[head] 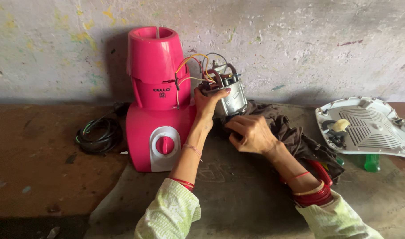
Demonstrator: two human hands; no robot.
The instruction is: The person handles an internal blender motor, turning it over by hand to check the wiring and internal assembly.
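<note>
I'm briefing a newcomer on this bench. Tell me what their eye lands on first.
The bright pink mixer housing stands left of centre against the wall, coloured wires running from it to a metal motor just to its right. The left hand has its grip on the motor's top, while the right hand works at its base over a dark cloth. A white base plate lies far right.

The left hand (210, 102) covers part of the motor's (224, 90) top, and the right hand (251, 132) hides its base against the dark cloth (295, 135). The white base plate (371, 128) at the bench's right edge is cut off by the frame, hiding most of a green bottle (371, 163). Both forearms leave the bottom edge.
</note>
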